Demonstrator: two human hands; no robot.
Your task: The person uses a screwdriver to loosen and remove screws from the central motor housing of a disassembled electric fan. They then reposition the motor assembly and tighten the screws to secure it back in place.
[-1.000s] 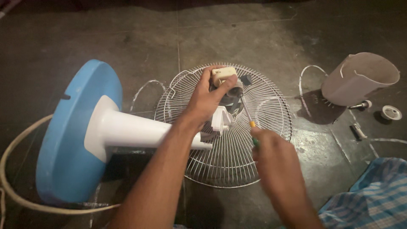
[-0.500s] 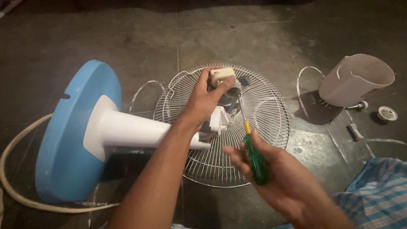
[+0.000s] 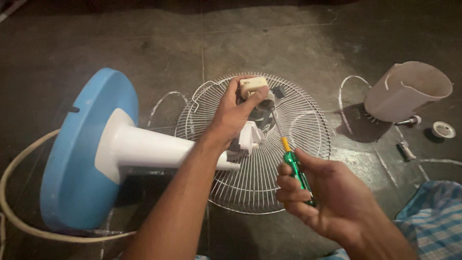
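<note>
1. The fan motor (image 3: 260, 103) sits at the head of the white stand, over the middle of the wire grille, with a cream-coloured block on top of it.
2. The left hand (image 3: 234, 113) is clamped around that motor from the left, thumb pressed on the cream block.
3. The right hand (image 3: 320, 192) is wrapped tight on a green-handled screwdriver (image 3: 294, 166), and the metal shaft angles up and left until its tip meets the motor just below the left thumb.
4. The wire grille (image 3: 308, 125) lies flat on the dark floor beneath both hands.
5. The white stand (image 3: 154, 147) lies on its side and runs left into the round blue base (image 3: 72, 159), which is tipped up on edge.
6. A pale cord (image 3: 14, 212) loops around the base on the floor.
7. Off to the right lies a white motor cover (image 3: 409, 91) on its side, with a small round cap (image 3: 442, 130) and some loose small parts near it.
8. Checked blue cloth (image 3: 433, 216) shows at the lower right corner.
</note>
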